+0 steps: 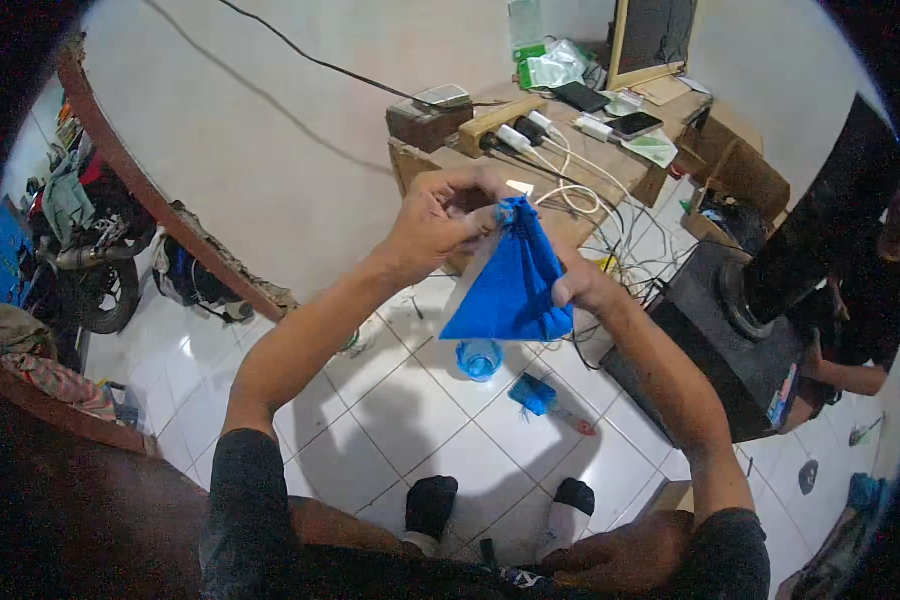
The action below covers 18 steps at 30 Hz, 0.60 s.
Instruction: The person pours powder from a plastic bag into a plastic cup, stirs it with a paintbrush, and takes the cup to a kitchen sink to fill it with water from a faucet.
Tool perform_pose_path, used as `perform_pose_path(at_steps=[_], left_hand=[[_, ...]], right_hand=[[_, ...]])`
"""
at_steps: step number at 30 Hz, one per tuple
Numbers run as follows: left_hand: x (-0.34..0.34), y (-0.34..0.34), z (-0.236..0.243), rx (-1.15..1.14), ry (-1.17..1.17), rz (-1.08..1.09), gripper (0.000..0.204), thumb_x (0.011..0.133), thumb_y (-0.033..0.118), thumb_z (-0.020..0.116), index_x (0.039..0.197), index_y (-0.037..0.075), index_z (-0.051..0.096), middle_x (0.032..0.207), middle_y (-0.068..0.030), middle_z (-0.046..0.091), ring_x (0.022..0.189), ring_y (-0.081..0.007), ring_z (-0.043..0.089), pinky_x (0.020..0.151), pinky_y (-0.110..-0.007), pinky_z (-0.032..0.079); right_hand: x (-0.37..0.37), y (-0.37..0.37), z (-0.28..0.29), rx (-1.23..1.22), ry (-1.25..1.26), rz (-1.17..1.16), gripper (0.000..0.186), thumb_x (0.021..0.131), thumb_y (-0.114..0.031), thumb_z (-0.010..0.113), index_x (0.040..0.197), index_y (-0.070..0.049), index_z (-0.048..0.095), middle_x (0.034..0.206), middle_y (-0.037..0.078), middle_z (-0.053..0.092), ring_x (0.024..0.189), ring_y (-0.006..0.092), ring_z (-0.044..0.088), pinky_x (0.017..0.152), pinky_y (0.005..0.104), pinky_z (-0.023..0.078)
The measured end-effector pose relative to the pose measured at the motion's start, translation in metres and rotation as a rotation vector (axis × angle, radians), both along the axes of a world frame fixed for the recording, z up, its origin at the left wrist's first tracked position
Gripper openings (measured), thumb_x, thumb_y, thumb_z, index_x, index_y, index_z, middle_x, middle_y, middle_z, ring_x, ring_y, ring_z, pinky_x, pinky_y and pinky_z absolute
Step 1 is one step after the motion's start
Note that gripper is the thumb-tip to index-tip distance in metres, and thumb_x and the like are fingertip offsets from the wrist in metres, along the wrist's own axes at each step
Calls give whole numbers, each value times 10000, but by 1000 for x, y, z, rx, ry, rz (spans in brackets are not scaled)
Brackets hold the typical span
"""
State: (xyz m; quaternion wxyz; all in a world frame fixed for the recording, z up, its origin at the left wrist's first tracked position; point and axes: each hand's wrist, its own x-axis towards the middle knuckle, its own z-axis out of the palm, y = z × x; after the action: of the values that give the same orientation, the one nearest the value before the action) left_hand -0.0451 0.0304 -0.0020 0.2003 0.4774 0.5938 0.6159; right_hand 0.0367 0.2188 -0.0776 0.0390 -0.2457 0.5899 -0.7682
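Both hands hold up a blue, folded, roughly triangular piece point(502, 290) in the middle of the view. My left hand point(445, 220) pinches its crumpled upper tip with curled fingers. My right hand point(580, 285) grips its right edge, thumb in front, other fingers mostly hidden behind it. Just below the piece, a clear cup with blue liquid point(478, 362) stands on the tiled floor point(420, 420). To the cup's lower right lies a brush with blue-coated bristles point(533, 395).
Ahead is a wooden table point(417, 165) with a power strip, phones and cables. At right are a black box with a thick pipe point(670, 340), a cardboard box point(735, 190) and another person's arm point(845, 377). A motorbike point(110, 270) stands beyond a low ledge at left.
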Motion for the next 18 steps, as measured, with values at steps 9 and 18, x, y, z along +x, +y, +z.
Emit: perform_pose_path(at_steps=[9, 18], left_hand=[[3, 16, -11, 152, -77, -22, 130, 819, 74, 691, 924, 11, 647, 855, -6, 624, 825, -89, 579, 771, -229, 471], [14, 15, -21, 96, -114, -17, 130, 829, 117, 684, 918, 32, 643, 846, -9, 636, 812, -75, 582, 712, -229, 492]], right_hand=[[33, -15, -23, -173, -271, 165, 1075, 516, -244, 857, 1392, -33, 270, 1290, 121, 477, 1164, 260, 503, 1014, 416, 395], [47, -29, -10, -376, -404, 253, 756, 598, -99, 728, 1281, -23, 412, 1090, 164, 593, 1000, 302, 608, 906, 435, 488]])
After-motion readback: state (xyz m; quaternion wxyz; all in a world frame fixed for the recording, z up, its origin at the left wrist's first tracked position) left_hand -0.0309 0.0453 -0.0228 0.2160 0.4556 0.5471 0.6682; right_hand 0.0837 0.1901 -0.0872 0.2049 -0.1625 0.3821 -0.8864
